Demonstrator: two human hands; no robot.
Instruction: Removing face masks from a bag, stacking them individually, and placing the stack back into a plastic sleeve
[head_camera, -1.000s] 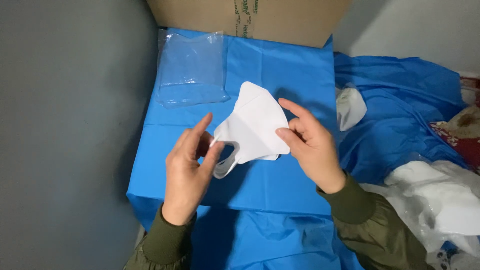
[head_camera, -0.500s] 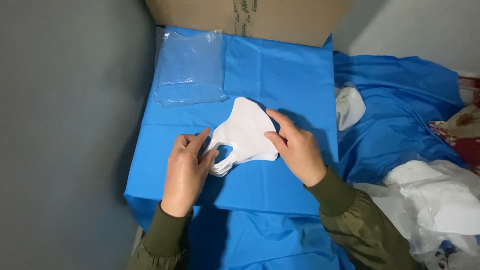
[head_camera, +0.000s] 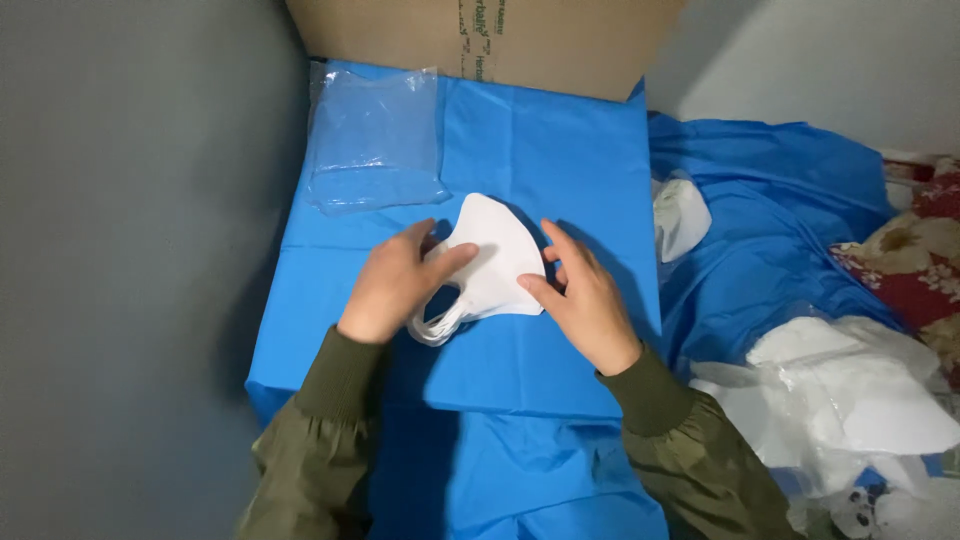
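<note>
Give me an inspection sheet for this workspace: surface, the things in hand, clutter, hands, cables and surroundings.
Surface: blue sheet draped over a raised block, smooth on top.
Things in hand: folded white face mask lying flat on the sheet, ear loops bunched at its lower left.
Clutter: clear plastic bag at the far left of the sheet; a second white mask off the right edge; pile of white masks in plastic at lower right.
Hands: left hand and right hand both press flat on the mask, fingers spread, not gripping.
Cables: nothing seen.
Surroundings: cardboard box behind, grey wall at left, patterned fabric at right.
</note>
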